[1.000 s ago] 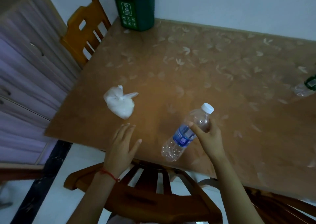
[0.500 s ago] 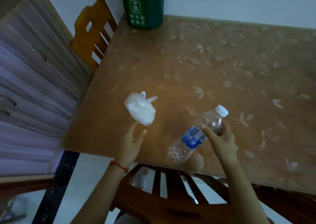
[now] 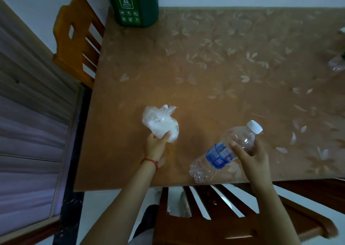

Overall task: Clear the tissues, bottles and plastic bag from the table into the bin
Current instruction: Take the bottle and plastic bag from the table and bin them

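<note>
A knotted white plastic bag (image 3: 160,124) lies on the brown table (image 3: 214,67) near its front left part. My left hand (image 3: 155,145) grips the bag's near end, thumb and fingers wrapped around it. My right hand (image 3: 250,154) holds an empty clear bottle (image 3: 225,150) with a blue label and white cap, tilted above the table's front edge. The green bin (image 3: 137,3) stands at the table's far left corner against the wall. Another clear bottle (image 3: 337,65) lies at the right edge of view, mostly cut off.
One wooden chair (image 3: 77,39) stands at the table's left side, beside a cabinet with drawers (image 3: 28,114). A second wooden chair (image 3: 214,216) is right below me, against the front edge. A small white scrap (image 3: 342,30) shows at the far right.
My left hand has reached forward and closed on the plastic bag. My right hand keeps holding the bottle. The view has shifted forward, bringing the bin closer.
</note>
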`<state>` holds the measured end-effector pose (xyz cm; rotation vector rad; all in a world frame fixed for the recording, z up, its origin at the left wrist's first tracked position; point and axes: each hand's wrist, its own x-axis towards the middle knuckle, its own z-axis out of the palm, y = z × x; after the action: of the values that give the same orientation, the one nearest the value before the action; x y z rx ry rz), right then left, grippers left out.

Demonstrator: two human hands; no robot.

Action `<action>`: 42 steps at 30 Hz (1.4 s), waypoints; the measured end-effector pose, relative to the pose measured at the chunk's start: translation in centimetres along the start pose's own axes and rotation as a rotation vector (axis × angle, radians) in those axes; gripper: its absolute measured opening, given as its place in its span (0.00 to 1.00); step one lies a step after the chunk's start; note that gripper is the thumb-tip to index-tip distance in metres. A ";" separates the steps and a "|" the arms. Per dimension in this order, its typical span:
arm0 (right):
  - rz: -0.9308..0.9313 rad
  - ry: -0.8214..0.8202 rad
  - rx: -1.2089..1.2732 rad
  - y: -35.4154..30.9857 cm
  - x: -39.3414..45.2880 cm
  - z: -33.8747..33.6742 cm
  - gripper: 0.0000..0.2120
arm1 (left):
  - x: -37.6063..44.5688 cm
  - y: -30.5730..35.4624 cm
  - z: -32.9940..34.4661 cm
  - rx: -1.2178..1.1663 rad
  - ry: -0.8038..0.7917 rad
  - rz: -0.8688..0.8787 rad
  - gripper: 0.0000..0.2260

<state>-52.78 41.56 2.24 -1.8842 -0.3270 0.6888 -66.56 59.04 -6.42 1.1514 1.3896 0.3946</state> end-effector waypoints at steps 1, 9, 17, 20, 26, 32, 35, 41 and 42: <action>-0.004 0.004 -0.002 0.2 0.0 -0.1 0.28 | 0.2 0.0 0.3 -0.020 0.012 -0.011 0.13; -0.006 -0.013 0.010 1.3 0.9 -0.1 0.23 | 1.6 -0.7 1.5 -0.057 0.139 -0.017 0.14; 0.003 -0.029 -0.012 2.0 0.9 0.0 0.28 | 1.5 -1.2 0.7 -0.083 0.153 0.048 0.09; 0.002 -0.039 -0.013 2.0 0.8 -0.1 0.27 | 1.0 -1.3 0.0 -0.081 0.134 0.073 0.05; -0.022 -0.077 0.008 1.8 0.5 0.3 0.22 | -0.7 -1.6 -2.5 -0.053 0.147 0.142 0.08; -0.078 -0.171 -0.009 0.9 -0.3 2.2 0.12 | -3.6 -1.9 -6.4 -0.146 0.208 0.188 0.07; -0.106 -0.243 0.004 0.2 -0.7 3.7 0.10 | -5.3 -2.3 -8.5 -0.188 0.289 0.197 0.07; -0.166 -0.410 -0.001 -1.3 -1.5 6.7 0.11 | -8.9 -4.6 -12.3 -0.272 0.469 0.189 0.07; -0.176 -0.441 -0.004 -1.5 -1.7 7.3 0.11 | -9.6 -5.1 -12.9 -0.288 0.506 0.186 0.09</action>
<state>-58.33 46.77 2.09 -1.6697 -0.7650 0.9794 -82.19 54.15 -2.38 0.9788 1.5925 1.0403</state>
